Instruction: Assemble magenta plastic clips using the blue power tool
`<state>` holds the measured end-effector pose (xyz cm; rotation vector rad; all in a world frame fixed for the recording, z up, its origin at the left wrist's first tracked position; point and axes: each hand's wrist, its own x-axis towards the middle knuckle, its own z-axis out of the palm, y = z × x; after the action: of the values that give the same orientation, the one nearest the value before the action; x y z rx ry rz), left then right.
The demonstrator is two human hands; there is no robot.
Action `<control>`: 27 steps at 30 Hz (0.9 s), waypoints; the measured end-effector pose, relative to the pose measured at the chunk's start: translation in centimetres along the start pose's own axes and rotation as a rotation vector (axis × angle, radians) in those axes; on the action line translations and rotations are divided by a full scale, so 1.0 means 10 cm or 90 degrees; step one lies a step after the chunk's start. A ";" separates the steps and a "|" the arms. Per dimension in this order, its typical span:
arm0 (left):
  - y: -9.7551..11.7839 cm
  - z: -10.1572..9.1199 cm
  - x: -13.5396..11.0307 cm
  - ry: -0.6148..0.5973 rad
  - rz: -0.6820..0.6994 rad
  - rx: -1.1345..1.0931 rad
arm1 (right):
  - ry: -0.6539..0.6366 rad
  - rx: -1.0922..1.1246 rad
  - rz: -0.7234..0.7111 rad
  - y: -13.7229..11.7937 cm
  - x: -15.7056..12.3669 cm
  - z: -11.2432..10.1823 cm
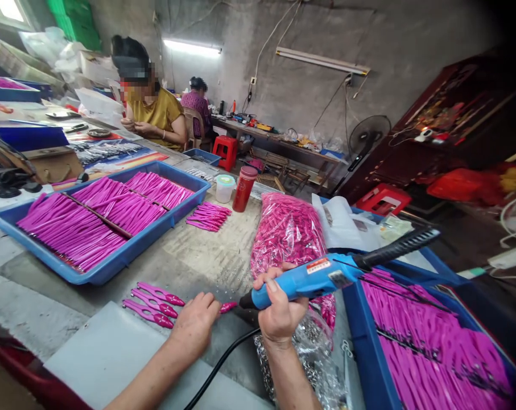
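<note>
My right hand [279, 310] is wrapped round a blue electric screwdriver [326, 274] whose tip points left and down at a pink plastic piece [227, 307] on the table. My left hand [195, 324] presses that pink piece down with closed fingers, so most of it is hidden. Three finished pink pieces [153, 303] lie in a row just left of my left hand. A black cable [217, 367] runs from the tool toward me.
A blue tray [108, 270] of pink sticks fills the left. A clear bag [285, 233] of pink parts lies behind the tool, and another blue tray [360, 336] is at right. A red flask [244, 188] and a white cup [224, 188] stand behind. Two people sit at the back.
</note>
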<state>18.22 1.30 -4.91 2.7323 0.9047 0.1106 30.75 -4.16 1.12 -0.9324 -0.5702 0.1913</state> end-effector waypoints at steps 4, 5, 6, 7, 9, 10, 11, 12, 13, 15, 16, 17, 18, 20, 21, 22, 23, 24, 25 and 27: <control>-0.04 -0.14 0.04 0.034 0.011 -0.229 | 0.026 0.014 -0.008 -0.07 0.03 -0.08; -0.04 -0.18 0.05 0.019 0.010 -0.290 | 0.030 0.019 -0.003 -0.07 0.03 -0.09; -0.05 -0.23 0.06 -0.002 0.005 -0.345 | 0.033 0.027 0.002 -0.07 0.03 -0.11; -0.05 -0.27 0.08 -0.025 -0.004 -0.394 | 0.038 0.034 0.010 -0.07 0.03 -0.12; -0.06 -0.33 0.10 -0.072 -0.025 -0.479 | 0.049 0.043 0.023 -0.07 0.02 -0.14; -0.07 -0.35 0.11 -0.095 -0.035 -0.518 | 0.056 0.046 0.027 -0.08 0.02 -0.14; -0.07 -0.36 0.12 -0.116 -0.047 -0.552 | 0.061 0.047 0.028 -0.08 0.02 -0.15; -0.08 -0.36 0.12 -0.136 -0.061 -0.582 | 0.065 0.046 0.029 -0.09 0.03 -0.15; -0.08 -0.36 0.12 -0.152 -0.076 -0.608 | 0.067 0.044 0.029 -0.10 0.03 -0.16; -0.09 -0.34 0.12 -0.174 -0.106 -0.648 | 0.067 0.042 0.032 -0.10 0.03 -0.16; -0.09 -0.33 0.12 -0.181 -0.117 -0.663 | 0.068 0.044 0.035 -0.10 0.03 -0.17; -0.09 -0.33 0.12 -0.186 -0.125 -0.675 | 0.070 0.047 0.038 -0.10 0.03 -0.17; -0.09 -0.32 0.12 -0.190 -0.130 -0.684 | 0.071 0.051 0.042 -0.10 0.03 -0.17; -0.10 -0.32 0.12 -0.193 -0.134 -0.687 | 0.076 0.060 0.048 -0.09 0.03 -0.18; -0.10 -0.32 0.12 -0.195 -0.132 -0.680 | 0.077 0.063 0.049 -0.09 0.02 -0.19; -0.11 -0.32 0.12 -0.195 -0.126 -0.666 | 0.077 0.064 0.051 -0.08 0.02 -0.19; -0.11 -0.31 0.12 -0.190 -0.114 -0.645 | 0.074 0.065 0.051 -0.07 0.02 -0.20; -0.11 -0.30 0.12 -0.179 -0.094 -0.611 | 0.073 0.064 0.051 -0.07 0.01 -0.21; -0.12 -0.29 0.11 -0.158 -0.069 -0.563 | 0.073 0.062 0.049 -0.06 0.01 -0.21; -0.12 -0.23 0.08 -0.084 -0.012 -0.423 | 0.075 0.055 0.044 -0.06 0.01 -0.22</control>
<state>17.83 3.26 -3.03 2.0879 0.6961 0.1870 31.98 -6.05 0.57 -0.8733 -0.4180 0.2202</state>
